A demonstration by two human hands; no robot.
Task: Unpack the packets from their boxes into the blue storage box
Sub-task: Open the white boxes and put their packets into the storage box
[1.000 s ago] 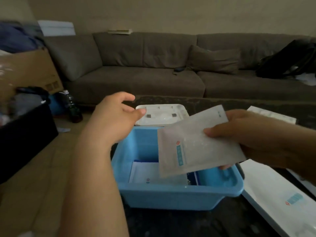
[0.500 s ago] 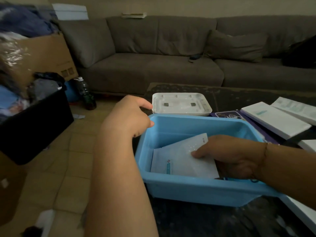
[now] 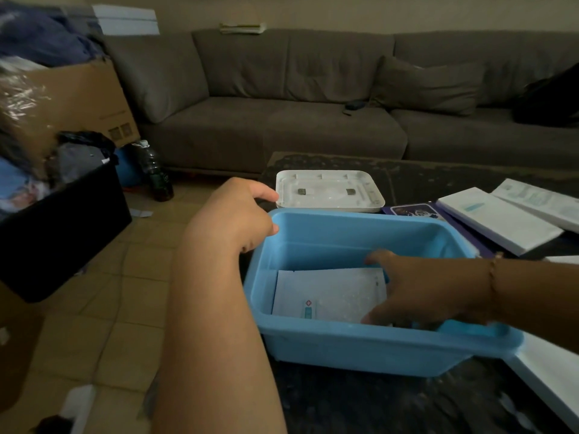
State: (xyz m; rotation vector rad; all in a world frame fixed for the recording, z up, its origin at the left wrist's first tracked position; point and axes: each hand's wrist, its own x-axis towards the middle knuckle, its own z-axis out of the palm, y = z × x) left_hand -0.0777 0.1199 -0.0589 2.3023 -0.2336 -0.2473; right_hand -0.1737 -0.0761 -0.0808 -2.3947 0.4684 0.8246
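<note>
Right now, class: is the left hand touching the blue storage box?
Touching. The head view shows the left hand resting against the far-left corner rim of the blue storage box, no gap visible.

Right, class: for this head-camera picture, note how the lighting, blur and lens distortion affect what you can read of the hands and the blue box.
Head view: dim, flat indoor light, so the right hand reads dark inside the blue storage box; its lower edge is motion-smeared over the white packet. The wide lens bows the sofa. The left hand is sharper.
</note>
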